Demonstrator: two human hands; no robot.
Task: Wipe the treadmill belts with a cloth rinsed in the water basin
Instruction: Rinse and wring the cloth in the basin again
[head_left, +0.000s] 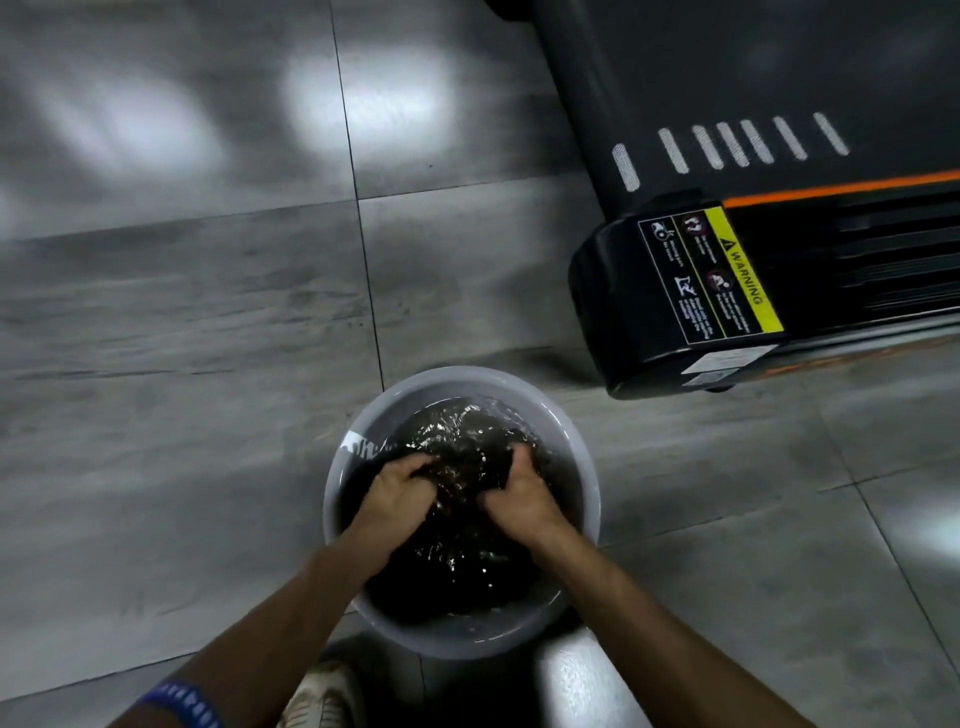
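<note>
In the grey water basin (589, 486) on the tiled floor (182, 322), both hands under work at the rinsing step. Left hand (397, 491) curled around a bunch of the dark cloth (462, 566), fingers closed into the wet fabric just at the water surface. Right hand (524, 493) likewise closed on the cloth, thumb and fingers pinching a fold close beside the left one. Cloth almost fully sunk, filling most of the basin, water rippled and glinting around it.

Beyond the basin, toward the upper right, the rear end of a treadmill (649, 301) with its warning label (711, 275), near but not touching the basin. Treadmill belt (753, 78) dark and without visible water marks, though too dim to judge if already wiped or not.

Probably an early or middle stage: rinsing in hand, wringing out not yet done, wiping of this belt most likely to come. Other belts out of view, so impossible to say how many remain. At the bottom edge, a shoe (324, 696) and a blue wristband (182, 701) on the left arm.
</note>
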